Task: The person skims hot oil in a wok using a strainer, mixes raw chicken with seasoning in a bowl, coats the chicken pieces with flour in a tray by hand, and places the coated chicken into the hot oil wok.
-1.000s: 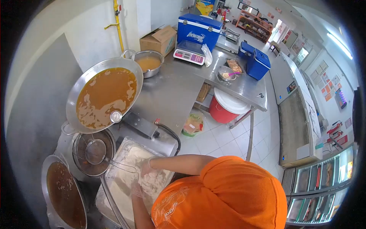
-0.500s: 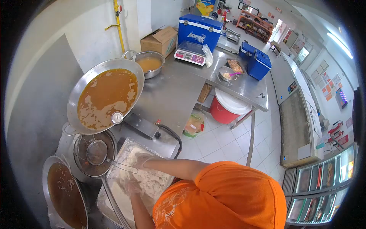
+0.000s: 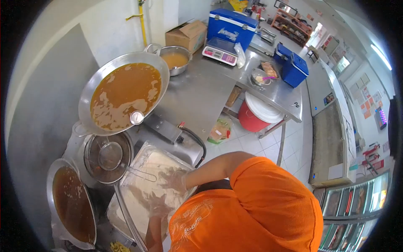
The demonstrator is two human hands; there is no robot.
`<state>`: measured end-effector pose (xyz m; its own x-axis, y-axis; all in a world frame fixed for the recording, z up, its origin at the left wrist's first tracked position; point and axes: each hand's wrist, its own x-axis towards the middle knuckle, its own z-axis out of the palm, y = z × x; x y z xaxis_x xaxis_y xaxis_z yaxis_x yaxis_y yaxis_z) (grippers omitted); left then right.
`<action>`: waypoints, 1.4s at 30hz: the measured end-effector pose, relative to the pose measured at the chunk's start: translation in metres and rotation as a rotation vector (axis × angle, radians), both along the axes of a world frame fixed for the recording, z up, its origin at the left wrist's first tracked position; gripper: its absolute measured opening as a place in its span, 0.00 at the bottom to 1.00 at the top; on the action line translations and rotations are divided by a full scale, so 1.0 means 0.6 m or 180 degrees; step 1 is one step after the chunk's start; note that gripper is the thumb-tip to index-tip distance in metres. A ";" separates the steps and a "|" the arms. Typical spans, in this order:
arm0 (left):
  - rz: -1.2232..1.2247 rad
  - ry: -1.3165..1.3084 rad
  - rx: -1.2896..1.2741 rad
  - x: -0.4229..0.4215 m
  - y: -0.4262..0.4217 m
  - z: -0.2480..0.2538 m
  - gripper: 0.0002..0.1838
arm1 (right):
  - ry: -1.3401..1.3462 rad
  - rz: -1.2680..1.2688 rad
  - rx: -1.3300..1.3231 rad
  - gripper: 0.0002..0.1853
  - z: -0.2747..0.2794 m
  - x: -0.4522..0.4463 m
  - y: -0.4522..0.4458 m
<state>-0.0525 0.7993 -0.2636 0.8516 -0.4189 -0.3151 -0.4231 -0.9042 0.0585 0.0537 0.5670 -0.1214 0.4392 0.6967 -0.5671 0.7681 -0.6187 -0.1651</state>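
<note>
A rectangular tray (image 3: 145, 147) of pale flour (image 3: 140, 185) lies at the lower middle. Both hands are in clear gloves coated with flour. My right hand (image 3: 175, 180) lies palm down on the flour near the tray's right side, its fingers spread. Below and left of it, my left hand (image 3: 157, 205) rests on the flour, also with fingers apart. Neither holds anything visible. A wire skimmer (image 3: 145, 174) reaches over the tray's left part, above the flour. Its long-handled neighbour, a round strainer (image 3: 94, 161), sits over a pot left of the tray.
A wide pan of brown oil (image 3: 126, 92) with a dial thermometer (image 3: 137, 117) stands above the tray. Another oil pan (image 3: 73, 206) is lower left. Behind are a bowl (image 3: 175, 59), scale (image 3: 219, 52) and blue cooler (image 3: 231, 31). A black hose (image 3: 199, 143) curves beside the tray.
The view has shifted, so the surroundings appear farther right and slightly higher. My hands, deeper in the flour before, now show spread fingers on it. Something yellow has come into view at the bottom.
</note>
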 end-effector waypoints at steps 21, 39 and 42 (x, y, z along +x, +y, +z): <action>0.1924 0.1505 -0.1342 0.077 -0.027 0.144 0.31 | 0.0876 -0.1467 0.1321 0.34 -0.029 0.143 0.024; 0.3677 0.0412 -0.5896 -0.136 0.074 0.102 0.32 | -0.0451 -0.0277 0.0834 0.38 -0.158 0.059 0.174; 0.3372 -0.0201 -0.5867 -0.189 0.093 0.053 0.29 | -0.0401 0.0132 0.0463 0.22 -0.117 0.048 0.192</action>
